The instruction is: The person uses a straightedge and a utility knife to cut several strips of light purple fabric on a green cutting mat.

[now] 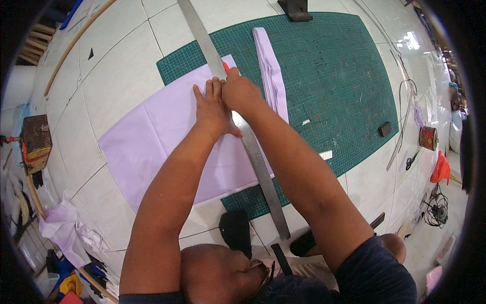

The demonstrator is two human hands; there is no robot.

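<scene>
A sheet of pale lilac fabric [152, 137] lies flat, half on a green cutting mat [334, 86]. A long steel ruler [253, 147] runs diagonally across the fabric's right edge. My left hand [212, 109] presses flat on the fabric and the ruler, fingers spread. Beside it, my right hand [240, 91] is closed around a small red-tipped tool [226, 66] held against the ruler's edge. A stack of cut lilac strips [271, 71] lies on the mat just right of my right hand.
The mat sits on a white tiled worktop [116, 71]. A wooden box [35, 139] and crumpled lilac scraps [66, 223] are at the left. A small black block [385, 129], a round tin [428, 138], scissors [411, 160] and cables lie at the right.
</scene>
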